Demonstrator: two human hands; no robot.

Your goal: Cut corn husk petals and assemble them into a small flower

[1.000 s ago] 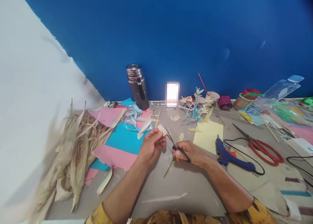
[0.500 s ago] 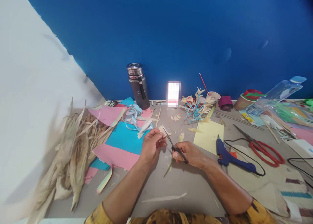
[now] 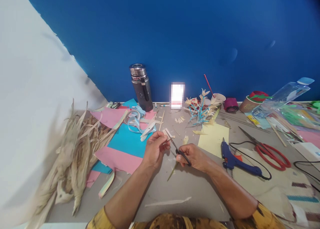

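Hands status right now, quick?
Left hand: closed, pinching a pale piece between thumb and fingers.
Right hand: closed, holding the black scissors, blades at that piece.

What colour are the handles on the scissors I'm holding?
Black handles, best seen in the head view.

Upper garment (image 3: 167,221): yellow ground, printed with irregular dark brown to black blotches; a plainer yellow band shows at the front. Left sleeve (image 3: 101,219) and right sleeve (image 3: 265,215) match (same ground colour, same mottling) and end near the elbows. Forearms (image 3: 130,189), left hand (image 3: 155,150) and right hand (image 3: 193,155) are bare.
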